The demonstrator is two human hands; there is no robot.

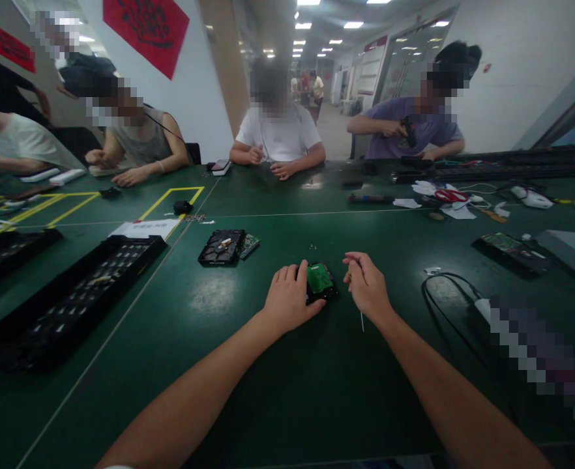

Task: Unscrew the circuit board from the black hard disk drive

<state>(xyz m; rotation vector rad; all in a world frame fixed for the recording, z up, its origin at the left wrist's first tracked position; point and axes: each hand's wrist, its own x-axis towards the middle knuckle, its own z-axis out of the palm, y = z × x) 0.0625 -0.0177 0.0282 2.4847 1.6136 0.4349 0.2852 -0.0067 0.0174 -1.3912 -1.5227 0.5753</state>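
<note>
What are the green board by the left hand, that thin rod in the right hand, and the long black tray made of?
The green board looks like smooth, resin-type circuit board: flat and bright green. The thin rod is probably smooth metal: pale, straight and slim. The long black tray seems satin plastic, by its moulded-looking walls; painted metal is possible.

You've got two hands (291, 298) of your own, one thin tool (362, 322), three drive-like units (321, 279) (the far-right one's hard to make out, so call it probable), one loose circuit board (250, 245), two long black trays (89, 306), two red posters (145, 29), four people (276, 133) around your table (287, 391).
</note>
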